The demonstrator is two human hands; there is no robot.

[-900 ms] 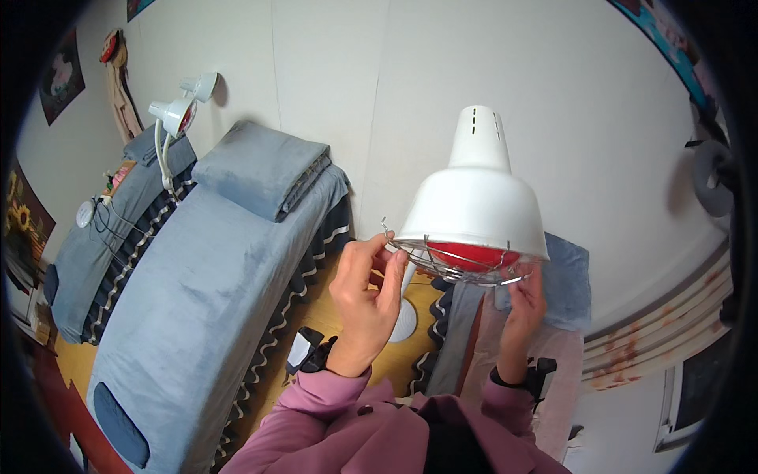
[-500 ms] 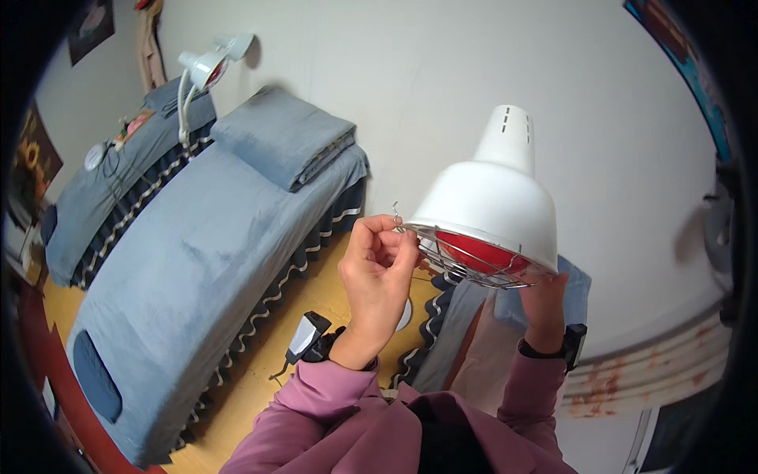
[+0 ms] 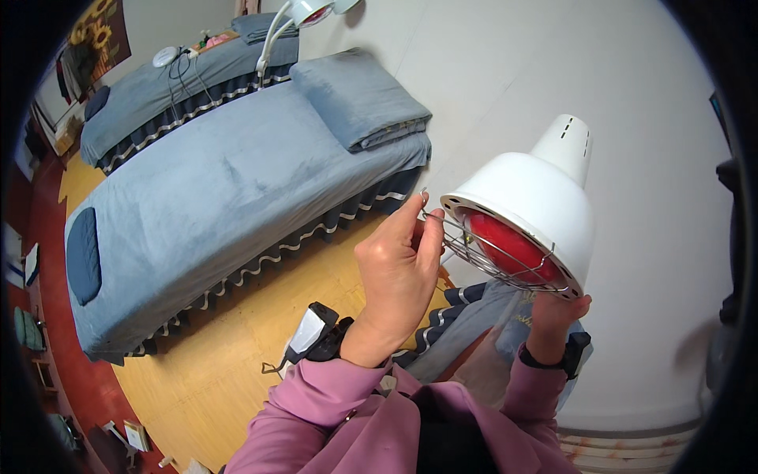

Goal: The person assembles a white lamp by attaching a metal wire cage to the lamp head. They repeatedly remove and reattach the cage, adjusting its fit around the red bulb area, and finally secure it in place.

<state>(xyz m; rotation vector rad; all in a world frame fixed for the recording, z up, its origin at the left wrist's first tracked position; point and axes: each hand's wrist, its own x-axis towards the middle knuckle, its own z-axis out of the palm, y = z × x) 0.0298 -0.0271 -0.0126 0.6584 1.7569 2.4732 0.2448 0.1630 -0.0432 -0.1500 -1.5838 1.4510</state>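
A white bell-shaped heat lamp (image 3: 521, 193) hangs tilted in front of me, its red bulb (image 3: 505, 241) showing under the rim. Across its mouth sits a metal wire guard (image 3: 493, 265), apart from the rim on the left side. My left hand (image 3: 399, 272) pinches the guard's left end between thumb and fingers, and a small wire hook (image 3: 424, 197) sticks up above the fingertips. At the lower right rim, my right hand (image 3: 553, 316) grips the lamp's edge from below; most of its fingers are hidden behind the lamp and guard.
To the left stands a massage bed (image 3: 189, 197) with a blue cover and a folded blanket (image 3: 363, 99). Another bed (image 3: 142, 110) and a second lamp (image 3: 309, 11) are behind it. Blue-covered furniture (image 3: 442, 347) stands below the lamp; a pale wall (image 3: 489, 71) rises behind.
The view has turned, so beds and lamp sit differently in it. The guard's left side now hangs farther from the rim, and more of the red bulb shows. Both hands keep their hold.
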